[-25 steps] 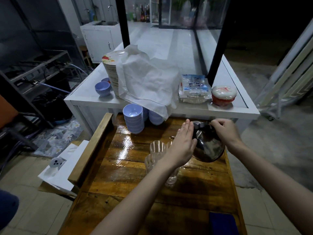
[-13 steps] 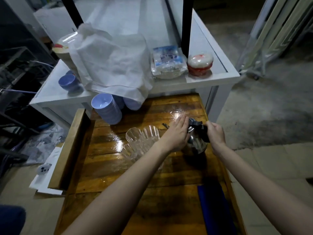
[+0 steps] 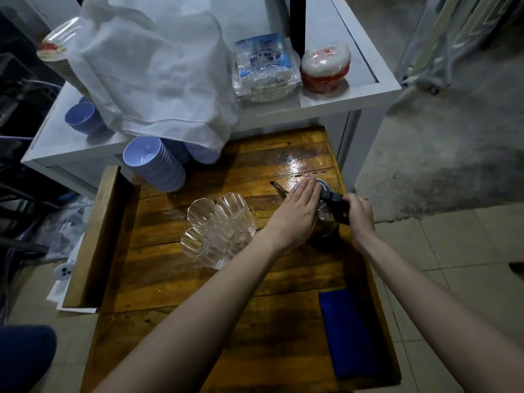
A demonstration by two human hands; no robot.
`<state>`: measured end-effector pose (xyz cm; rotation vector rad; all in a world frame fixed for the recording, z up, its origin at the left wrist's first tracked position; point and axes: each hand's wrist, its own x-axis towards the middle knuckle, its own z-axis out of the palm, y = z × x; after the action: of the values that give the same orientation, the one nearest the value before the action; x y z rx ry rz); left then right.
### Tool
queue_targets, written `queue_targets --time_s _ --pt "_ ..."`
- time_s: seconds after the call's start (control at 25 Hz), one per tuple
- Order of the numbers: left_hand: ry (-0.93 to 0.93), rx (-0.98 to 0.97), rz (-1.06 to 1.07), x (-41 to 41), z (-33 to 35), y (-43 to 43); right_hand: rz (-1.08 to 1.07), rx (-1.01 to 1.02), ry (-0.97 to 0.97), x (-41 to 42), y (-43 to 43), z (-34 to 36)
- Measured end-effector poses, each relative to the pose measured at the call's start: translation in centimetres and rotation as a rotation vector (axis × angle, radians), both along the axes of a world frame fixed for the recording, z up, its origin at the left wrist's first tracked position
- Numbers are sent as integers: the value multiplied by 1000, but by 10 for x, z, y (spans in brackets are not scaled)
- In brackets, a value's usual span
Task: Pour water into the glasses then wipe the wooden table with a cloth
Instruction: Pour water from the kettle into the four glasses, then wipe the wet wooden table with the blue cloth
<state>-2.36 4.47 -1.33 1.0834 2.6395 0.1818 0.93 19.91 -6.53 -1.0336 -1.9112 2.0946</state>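
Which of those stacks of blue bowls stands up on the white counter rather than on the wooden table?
The small stack of blue bowls at the far left, beside the white cloth. The taller stack sits lower, on the wooden table.

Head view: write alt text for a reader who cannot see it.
The right hand grips a metal kettle's handle while the left hand lies flat on its lid, beside clustered clear glasses on a wet wooden table. A blue cloth lies nearer, at right.

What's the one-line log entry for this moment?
phase: kettle on table, no pour visible | left hand: flat on kettle lid | right hand: gripping handle | glasses: clustered left of kettle | cloth: untouched, near right
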Motion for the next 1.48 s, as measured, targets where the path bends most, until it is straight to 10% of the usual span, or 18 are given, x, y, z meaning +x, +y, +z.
queue_targets --time_s 0.48,0.88,1.16,1.48 --pt "123 7 26 9 -17 15 181 187 -21 12 25 -18" --pt "-61 397 208 115 -45 -53 184 340 -15 113 -27 -43" --pt "-112 265 346 212 -106 -147 741 1002 -40 218 -45 -86" --pt "-3 189 261 256 -143 -210 819 1362 -160 246 -58 -110"
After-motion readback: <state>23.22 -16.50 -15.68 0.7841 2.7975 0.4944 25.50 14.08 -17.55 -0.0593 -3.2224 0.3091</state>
